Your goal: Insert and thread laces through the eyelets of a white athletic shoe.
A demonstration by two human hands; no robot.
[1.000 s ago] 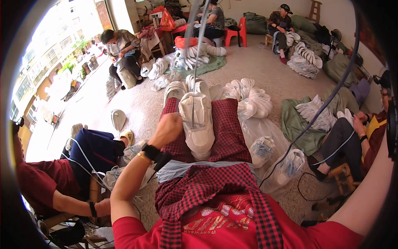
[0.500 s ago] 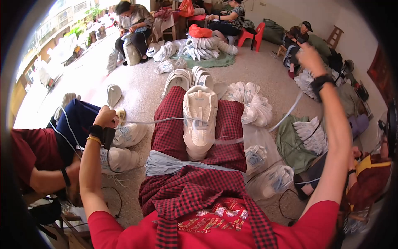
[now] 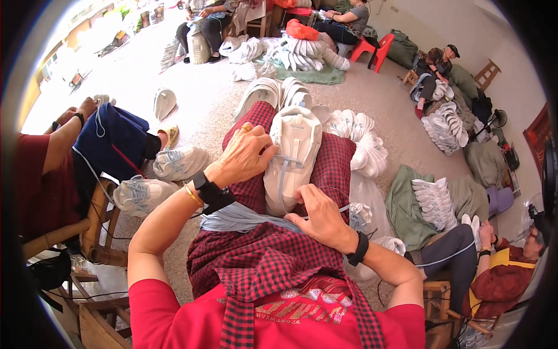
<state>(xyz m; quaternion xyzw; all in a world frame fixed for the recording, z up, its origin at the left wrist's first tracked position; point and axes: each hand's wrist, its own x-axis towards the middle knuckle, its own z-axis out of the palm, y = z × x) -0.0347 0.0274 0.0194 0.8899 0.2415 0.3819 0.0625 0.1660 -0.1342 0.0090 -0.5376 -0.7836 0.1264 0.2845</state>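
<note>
A cream-white sneaker (image 3: 295,132) rests on my lap, on a red-and-black checked apron (image 3: 232,135). A light grey-blue shoelace (image 3: 283,177) runs across its front eyelets, and one length hangs over the toe. My left hand (image 3: 247,152) is at the shoe's left side with its fingers curled in; whatever they pinch is hidden. Beside the toe on the right, my right hand (image 3: 321,216) has thumb and fingers closed on the lace, whose thin end shows past the knuckles. A bundle of grey-blue laces (image 3: 247,218) lies across my lap below the shoe.
White shoes (image 3: 357,139) stand in rows beyond my knees. More shoes (image 3: 180,161) sit on the floor at left. A green sack (image 3: 401,200) bears stacked shoes at right. Co-workers sit close on both sides, including a person with a yellow apron (image 3: 503,270). Others sit farther back.
Both hands have come in from wide apart, where the lace was pulled out to both sides, down to the shoe. The view has shifted. The lace now lies over the toe.
</note>
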